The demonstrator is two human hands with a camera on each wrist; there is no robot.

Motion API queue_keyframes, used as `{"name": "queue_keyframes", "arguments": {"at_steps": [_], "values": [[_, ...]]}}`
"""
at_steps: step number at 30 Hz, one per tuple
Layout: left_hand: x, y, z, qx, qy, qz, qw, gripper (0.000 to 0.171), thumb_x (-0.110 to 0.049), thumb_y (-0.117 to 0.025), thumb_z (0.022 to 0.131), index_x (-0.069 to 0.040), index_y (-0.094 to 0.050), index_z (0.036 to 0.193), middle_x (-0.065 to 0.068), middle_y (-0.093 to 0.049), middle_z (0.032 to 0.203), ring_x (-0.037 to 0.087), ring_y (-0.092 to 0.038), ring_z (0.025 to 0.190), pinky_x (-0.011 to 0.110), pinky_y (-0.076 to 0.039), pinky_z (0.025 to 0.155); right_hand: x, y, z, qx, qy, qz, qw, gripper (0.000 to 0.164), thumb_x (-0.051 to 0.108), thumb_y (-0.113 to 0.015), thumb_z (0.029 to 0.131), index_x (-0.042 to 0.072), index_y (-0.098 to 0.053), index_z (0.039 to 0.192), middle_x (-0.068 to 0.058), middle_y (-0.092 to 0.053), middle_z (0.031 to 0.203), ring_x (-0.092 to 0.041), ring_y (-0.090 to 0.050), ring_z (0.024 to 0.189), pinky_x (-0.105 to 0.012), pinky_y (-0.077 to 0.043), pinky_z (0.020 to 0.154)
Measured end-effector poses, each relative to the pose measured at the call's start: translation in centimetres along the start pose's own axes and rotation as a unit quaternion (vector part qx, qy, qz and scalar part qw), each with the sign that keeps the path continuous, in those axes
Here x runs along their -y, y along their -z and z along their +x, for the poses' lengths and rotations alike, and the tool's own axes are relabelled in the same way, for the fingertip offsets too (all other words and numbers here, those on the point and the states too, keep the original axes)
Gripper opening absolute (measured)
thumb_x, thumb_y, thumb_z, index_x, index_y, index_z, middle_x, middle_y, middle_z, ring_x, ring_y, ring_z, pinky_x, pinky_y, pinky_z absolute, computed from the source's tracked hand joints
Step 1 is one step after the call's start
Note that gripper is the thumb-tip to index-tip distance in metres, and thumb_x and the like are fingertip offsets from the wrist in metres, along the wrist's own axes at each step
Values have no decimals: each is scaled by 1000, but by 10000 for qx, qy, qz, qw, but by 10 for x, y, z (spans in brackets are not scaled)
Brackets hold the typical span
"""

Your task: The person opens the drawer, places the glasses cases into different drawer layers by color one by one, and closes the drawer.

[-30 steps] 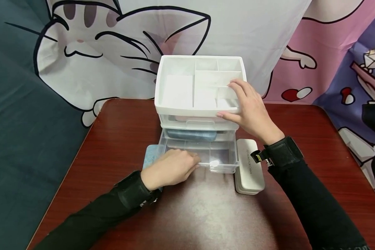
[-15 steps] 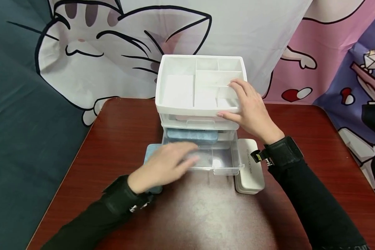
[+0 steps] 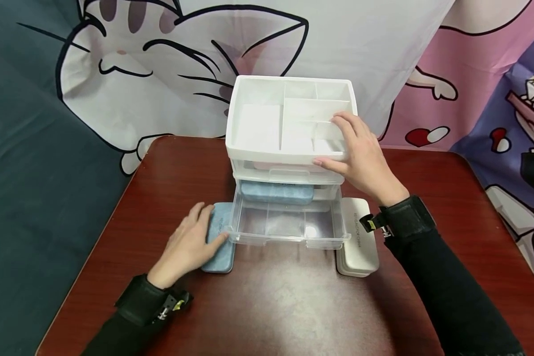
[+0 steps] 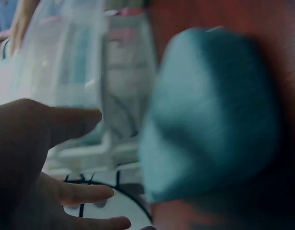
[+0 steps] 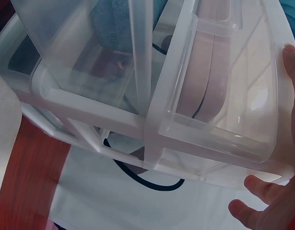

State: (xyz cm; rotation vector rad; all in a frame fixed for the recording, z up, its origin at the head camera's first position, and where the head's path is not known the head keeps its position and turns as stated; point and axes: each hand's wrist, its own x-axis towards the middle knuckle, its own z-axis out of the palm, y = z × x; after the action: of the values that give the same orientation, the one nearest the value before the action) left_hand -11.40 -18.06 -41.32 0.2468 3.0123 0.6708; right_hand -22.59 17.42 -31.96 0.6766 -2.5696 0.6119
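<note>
My left hand (image 3: 184, 249) is over the outer side of a blue spectacle-type case (image 3: 222, 247), fingers spread and thumb reaching across it. In the left wrist view the blurred blue case (image 4: 209, 115) stands just beyond my spread fingertips. Beside it a white drawer organizer (image 3: 253, 154) has its clear lower drawer (image 3: 285, 225) pulled out. Another blue case (image 3: 278, 193) lies at the back of that drawer. My right hand (image 3: 365, 158) rests on the organizer's front right corner, thumb at the front edge and fingers over the divided top tray.
A cream case (image 3: 358, 237) with small lettering lies right of the drawer. The organizer's upper drawer (image 5: 224, 115) is closed with a pink case (image 5: 205, 72) inside. All stand on a reddish-brown table (image 3: 285, 306), a cat-print cloth (image 3: 129, 99) behind.
My left hand has left the front of the lower drawer and moved left to the blue case, its fingers spreading. The drawer stays pulled out. My right hand keeps its place on the organizer.
</note>
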Motion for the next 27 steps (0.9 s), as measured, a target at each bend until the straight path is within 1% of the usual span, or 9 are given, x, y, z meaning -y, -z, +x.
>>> {"name": "queue_keyframes", "arguments": {"at_steps": [4, 7, 9, 11, 14, 17, 20, 23, 27], "values": [[-5, -19, -7, 236, -46, 147, 9996, 89, -54, -68, 83, -5, -32, 149, 25, -21, 156, 48, -45, 127, 61, -47, 87, -2, 0, -1, 30, -18, 34, 10000, 80, 41, -81, 77, 5, -43, 138, -14, -39, 145, -31, -40, 132, -59, -36, 101], [-7, -30, -9, 211, -134, 248, 9994, 96, -55, -73, 79, -6, -30, 150, 26, -16, 158, 48, -48, 124, 58, -49, 83, -2, -1, -1, 18, -22, 60, 10000, 80, 41, -81, 76, 5, -43, 137, -13, -39, 145, -31, -40, 132, -59, -36, 100], [-8, -36, -10, 135, -78, 321, 9994, 101, -53, -76, 76, -8, -28, 151, 28, -14, 158, 48, -51, 120, 55, -52, 76, -3, -1, -1, 3, -26, 70, 10000, 80, 41, -81, 76, 5, -43, 137, -13, -39, 145, -31, -41, 132, -59, -36, 99], [-8, -38, -11, 51, 32, 338, 9994, 103, -49, -79, 74, -10, -25, 152, 29, -15, 157, 46, -58, 109, 48, -52, 64, -3, -2, -1, -7, -30, 68, 10000, 80, 41, -81, 76, 5, -43, 137, -13, -39, 145, -31, -41, 132, -59, -36, 99], [-7, -39, -12, -71, 192, 321, 9993, 105, -42, -82, 72, -11, -22, 153, 31, -21, 153, 40, -65, 86, 38, -46, 49, -4, -2, -1, -15, -29, 67, 10000, 80, 41, -81, 76, 5, -43, 137, -13, -40, 145, -32, -41, 131, -59, -37, 98], [-3, -37, -13, -199, 259, 404, 9986, 102, -35, -81, 72, -11, -23, 152, 30, -34, 143, 36, -64, 75, 36, -42, 45, -4, -1, -1, -24, -10, 69, 10000, 81, 41, -82, 75, 5, -43, 137, -13, -40, 145, -32, -41, 131, -59, -37, 99], [5, -35, -14, -314, 291, 466, 9980, 98, -29, -78, 70, -9, -27, 150, 29, -44, 132, 39, -63, 80, 43, -46, 50, -4, -2, -1, -30, 5, 80, 10000, 81, 40, -82, 75, 5, -43, 137, -14, -40, 144, -33, -41, 131, -59, -37, 99], [13, -29, -14, -425, 388, 359, 9977, 94, -25, -76, 68, -10, -29, 149, 28, -47, 129, 40, -63, 82, 48, -48, 55, -4, -2, -1, -27, 20, 86, 10000, 81, 41, -82, 75, 5, -43, 137, -14, -40, 144, -32, -41, 132, -59, -36, 99], [19, -16, -13, -441, 645, -13, 9969, 89, -29, -76, 71, -13, -31, 147, 23, -51, 127, 38, -61, 79, 44, -46, 56, -4, -1, -1, -58, 32, 93, 9999, 81, 41, -82, 75, 6, -44, 137, -13, -40, 144, -31, -41, 132, -59, -36, 99]]}}
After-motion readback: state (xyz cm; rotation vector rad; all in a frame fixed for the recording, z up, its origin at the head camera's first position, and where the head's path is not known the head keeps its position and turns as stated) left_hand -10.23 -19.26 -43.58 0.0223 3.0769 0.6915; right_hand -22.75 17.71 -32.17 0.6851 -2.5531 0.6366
